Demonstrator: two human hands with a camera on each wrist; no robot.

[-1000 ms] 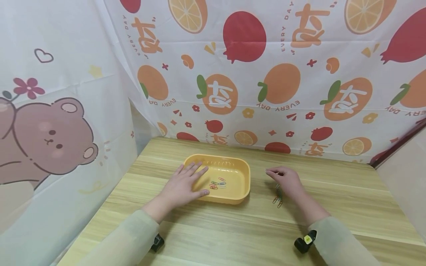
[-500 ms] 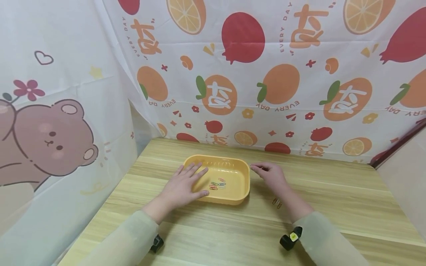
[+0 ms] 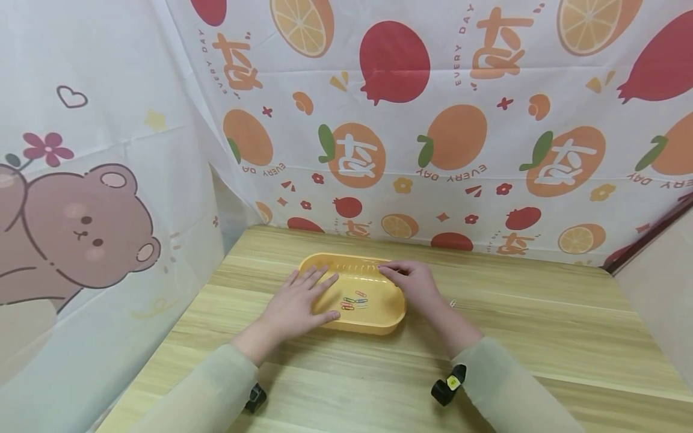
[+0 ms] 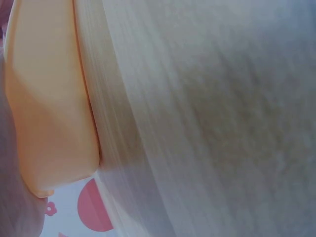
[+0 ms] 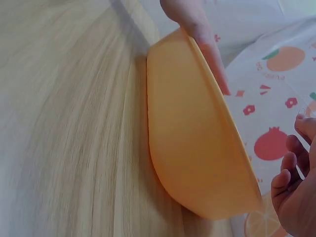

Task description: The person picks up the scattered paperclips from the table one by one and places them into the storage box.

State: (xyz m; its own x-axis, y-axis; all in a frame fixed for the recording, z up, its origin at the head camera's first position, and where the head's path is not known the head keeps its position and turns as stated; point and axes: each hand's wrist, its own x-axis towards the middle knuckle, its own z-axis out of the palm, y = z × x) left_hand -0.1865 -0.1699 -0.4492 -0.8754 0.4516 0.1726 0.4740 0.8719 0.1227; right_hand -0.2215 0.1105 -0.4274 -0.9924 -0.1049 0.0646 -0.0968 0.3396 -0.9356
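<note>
A shallow yellow plastic basket point(image 3: 373, 328) stands on the table with several coloured paper clips point(image 3: 354, 300) lying on its bottom. My left hand point(image 3: 298, 300) rests over the basket's left end, fingers spread and thumb on the near rim. Over the right part of the basket, my right hand point(image 3: 414, 285) pinches a small paper clip; in the right wrist view, a thin bit of pale wire shows at the fingertips of that hand point(image 5: 298, 182). A light-coloured paper clip point(image 3: 453, 303) lies on the table beside my right forearm, which hides the wood under it.
The wood-grain table point(image 3: 541, 337) stretches right of and in front of the basket. A fruit-print cloth point(image 3: 400, 150) hangs behind it, and a bear-print cloth point(image 3: 108, 240) hangs on the left. Each wrist wears a small black camera.
My right hand has moved left from above the loose clips to over the basket, carrying the paper clip. My forearm now covers the clips seen earlier on the table. The left hand has stayed still.
</note>
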